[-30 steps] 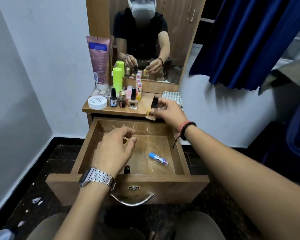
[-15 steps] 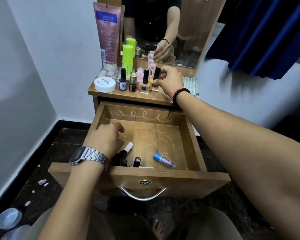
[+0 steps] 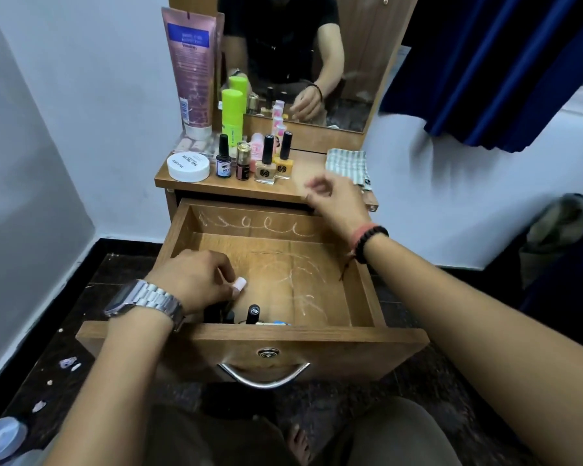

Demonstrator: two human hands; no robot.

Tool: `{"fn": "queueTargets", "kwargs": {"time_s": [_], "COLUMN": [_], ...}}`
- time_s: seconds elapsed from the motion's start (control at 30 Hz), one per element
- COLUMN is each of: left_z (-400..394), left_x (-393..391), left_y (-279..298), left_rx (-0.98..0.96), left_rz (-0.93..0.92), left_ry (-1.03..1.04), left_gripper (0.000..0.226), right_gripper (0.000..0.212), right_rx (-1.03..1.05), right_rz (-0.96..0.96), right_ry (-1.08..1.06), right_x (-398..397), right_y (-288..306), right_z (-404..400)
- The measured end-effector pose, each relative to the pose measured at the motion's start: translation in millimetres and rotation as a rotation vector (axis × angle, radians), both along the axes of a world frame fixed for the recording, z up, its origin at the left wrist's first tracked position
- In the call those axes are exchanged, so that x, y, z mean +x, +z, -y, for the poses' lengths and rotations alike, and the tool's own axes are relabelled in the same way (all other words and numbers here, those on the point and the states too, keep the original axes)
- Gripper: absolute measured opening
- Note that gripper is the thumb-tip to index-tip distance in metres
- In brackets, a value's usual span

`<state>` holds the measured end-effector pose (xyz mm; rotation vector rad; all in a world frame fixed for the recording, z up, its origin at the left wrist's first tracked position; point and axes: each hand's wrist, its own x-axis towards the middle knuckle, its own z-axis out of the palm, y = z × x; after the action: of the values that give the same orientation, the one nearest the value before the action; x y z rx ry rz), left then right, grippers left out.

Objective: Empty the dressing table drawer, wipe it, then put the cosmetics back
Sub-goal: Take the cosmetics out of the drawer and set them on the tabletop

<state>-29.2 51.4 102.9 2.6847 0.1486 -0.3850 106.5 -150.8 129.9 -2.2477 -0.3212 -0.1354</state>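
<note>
Open drawer (image 3: 266, 264), pulled out from under the bench (image 3: 303, 188); pale scribble marks cross its wooden floor and back wall. The left hand (image 3: 192, 280), a metal watch (image 3: 142, 299) on its wrist, reaches into the near left corner, its fingers curled round a small bottle with a pale pink cap (image 3: 239, 284); the bottle's body is hidden under the hand. Just beside it, against the front wall, stands a black-capped bottle (image 3: 253, 312), and a sliver of a blue item (image 3: 280, 322) shows over the wall's edge; the rest of it is hidden.

The right hand (image 3: 337, 205), with a black bead bracelet (image 3: 371, 242) at the wrist, hovers above the drawer's far right corner at the bench edge. It is blurred; its fingers look loosely curled and hold nothing visible.

On the bench, left to right: a white round tin (image 3: 188, 166), a dark nail-polish bottle (image 3: 223, 161), a gold-capped bottle (image 3: 243, 161), and two yellow polish bottles with black caps (image 3: 266, 163) (image 3: 285, 154). Behind them stand a tall pink tube (image 3: 191, 72), a lime-green container (image 3: 232, 112) and small pink bottles (image 3: 257, 146). A striped cloth (image 3: 347, 164) lies at the right end. The mirror (image 3: 317, 62) behind reflects the person's arms. A dark blue curtain (image 3: 502, 62) hangs at right.
</note>
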Motion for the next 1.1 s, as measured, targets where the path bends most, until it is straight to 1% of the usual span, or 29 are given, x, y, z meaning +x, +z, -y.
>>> {"fn": "queueTargets", "kwargs": {"time_s": [0.03, 0.07, 0.1, 0.13, 0.17, 0.23, 0.3, 0.4, 0.5, 0.6, 0.7, 0.87, 1.0, 1.1], "left_z": [-2, -3, -2, -2, -2, -1, 0, -1, 1, 1, 3, 7, 7, 9], "left_x": [-1, -3, -5, -7, -8, -9, -9, -9, -8, -7, -7, -7, -7, -7], "left_y": [3, 6, 8, 9, 10, 9, 6, 4, 5, 4, 4, 3, 3, 3], "left_rx": [-0.007, -0.014, -0.016, -0.014, -0.015, -0.044, -0.078, -0.113, -0.098, -0.074, -0.093, -0.097, -0.051, -0.015], "left_rz": [-0.016, -0.037, -0.061, -0.083, -0.097, -0.096, -0.081, -0.058, -0.030, -0.063, -0.113, -0.116, -0.087, -0.113], "left_ry": [-0.012, -0.027, -0.044, -0.059, -0.069, -0.066, -0.063, -0.079, -0.109, -0.136, -0.153, -0.155, -0.102, -0.097], "left_gripper": [0.022, 0.022, 0.023, 0.023, 0.023, 0.019, 0.015, 0.014, 0.015, 0.017, 0.024, 0.025, 0.021, 0.015], "right_gripper": [0.013, 0.013, 0.014, 0.015, 0.017, 0.023, 0.026, 0.022, 0.019, 0.018, 0.022, 0.024, 0.021, 0.024], "right_rx": [-0.086, -0.215, -0.368, -0.504, -0.597, -0.686, -0.718, -0.722, -0.728, -0.764, -0.810, -0.886, -0.832, -0.807], "right_rz": [-0.132, -0.256, -0.338, -0.379, -0.396, -0.388, -0.363, -0.365, -0.379, -0.480, -0.568, -0.523, -0.404, -0.446], "right_ry": [0.133, 0.262, 0.363, 0.422, 0.452, 0.475, 0.472, 0.468, 0.492, 0.554, 0.595, 0.657, 0.620, 0.628], "right_x": [-14, -28, -40, -52, -61, -72, -73, -71, -72, -71, -71, -73, -77, -78], "right_y": [-5, -10, -18, -27, -37, -53, -60, -60, -58, -54, -51, -45, -45, -42], "right_z": [4, 7, 9, 8, 6, 1, -3, -7, -8, -3, -1, -2, 2, 5]}}
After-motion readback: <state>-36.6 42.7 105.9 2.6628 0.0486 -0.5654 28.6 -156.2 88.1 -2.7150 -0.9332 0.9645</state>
